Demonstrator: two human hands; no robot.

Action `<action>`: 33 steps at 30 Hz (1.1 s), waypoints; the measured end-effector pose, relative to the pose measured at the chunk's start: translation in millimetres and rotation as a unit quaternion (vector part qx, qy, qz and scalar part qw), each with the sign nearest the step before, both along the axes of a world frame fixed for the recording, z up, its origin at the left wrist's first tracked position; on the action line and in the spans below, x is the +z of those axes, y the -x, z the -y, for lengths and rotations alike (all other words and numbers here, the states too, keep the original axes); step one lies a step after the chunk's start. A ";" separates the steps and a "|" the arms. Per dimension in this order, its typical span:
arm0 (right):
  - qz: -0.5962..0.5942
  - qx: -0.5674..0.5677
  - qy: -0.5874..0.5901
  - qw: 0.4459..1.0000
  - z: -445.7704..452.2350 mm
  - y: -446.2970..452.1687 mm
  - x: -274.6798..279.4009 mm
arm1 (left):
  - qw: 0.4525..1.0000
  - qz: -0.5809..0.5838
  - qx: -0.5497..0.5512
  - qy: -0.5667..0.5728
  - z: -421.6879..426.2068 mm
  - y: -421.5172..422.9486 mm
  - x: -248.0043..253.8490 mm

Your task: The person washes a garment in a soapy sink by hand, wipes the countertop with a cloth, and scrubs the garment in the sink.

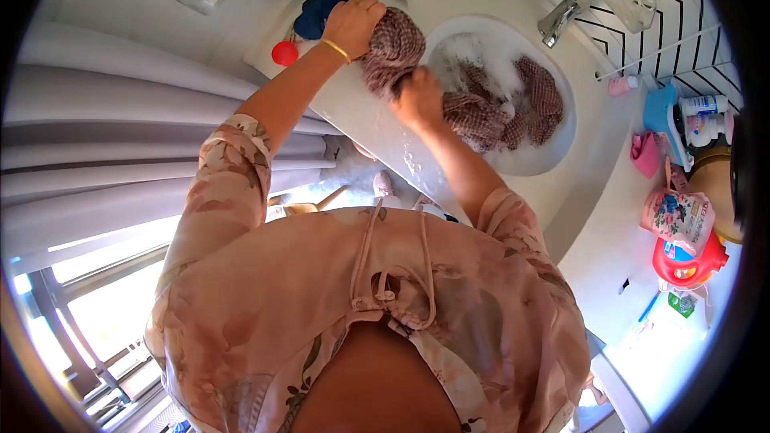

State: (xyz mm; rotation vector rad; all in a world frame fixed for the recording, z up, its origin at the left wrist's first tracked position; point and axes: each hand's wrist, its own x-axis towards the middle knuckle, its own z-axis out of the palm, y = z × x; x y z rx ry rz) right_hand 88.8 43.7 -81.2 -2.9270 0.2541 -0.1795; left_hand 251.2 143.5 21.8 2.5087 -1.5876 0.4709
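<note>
A wet brown checked cloth (541,100) lies partly in the soapy water of the white basin (571,124). Its other part is bunched up on the counter at the basin's left side. My left hand (353,26), with a yellow bangle at the wrist, grips the bunched end from the left. Close by, my right hand (419,99) is closed on the cloth at the basin's left rim; its fingers are somewhat blurred. White suds float around the submerged cloth.
A dark blue cloth (314,18) and a red round item (285,53) sit left of my left hand. The tap (559,20) rises behind the basin. Bottles stand at the back; a red container (688,261) is at the right. Grey curtains (120,104) hang left.
</note>
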 end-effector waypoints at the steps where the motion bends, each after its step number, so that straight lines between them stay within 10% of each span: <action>1: -0.029 -0.046 -0.118 0.992 22.1 -18.7 -16.0 | 1.000 -0.001 0.021 0.020 5.5 -3.6 -0.1; 4: -0.207 -0.154 -0.338 0.905 116.2 -21.8 -2.6 | 0.995 -0.037 0.083 0.031 20.9 -1.0 -1.4; 6: -0.082 -0.124 -0.697 0.702 186.0 1.1 -37.7 | 0.985 -0.089 0.140 -0.035 33.2 9.4 -4.4; 11: -0.045 -0.357 -0.714 0.601 238.5 0.5 -112.2 | 0.930 -0.219 0.174 -0.238 53.1 57.9 -23.4; 15: 0.010 -0.152 -0.480 0.864 164.3 -5.6 -87.1 | 0.920 -0.171 0.142 -0.322 48.7 80.2 -23.1; 18: -0.082 -0.118 -0.300 0.943 144.4 -19.5 -82.6 | 0.954 -0.179 0.086 -0.225 41.5 67.8 -42.9; 25: -0.265 -0.234 -0.324 0.877 161.7 -76.4 -69.4 | 0.945 -0.197 0.149 -0.213 42.5 72.8 -75.4; 29: -0.223 -0.192 -0.387 0.874 187.4 -113.1 -174.5 | 0.939 -0.192 0.172 -0.229 47.7 69.7 -77.5; 31: -0.142 -0.246 -0.586 0.759 188.1 -105.8 -183.5 | 0.937 -0.193 0.187 -0.222 49.6 66.4 -79.6; 33: 0.004 -0.346 -0.846 0.405 186.3 -79.1 -93.2 | 0.937 -0.198 0.200 -0.209 56.8 56.4 -81.1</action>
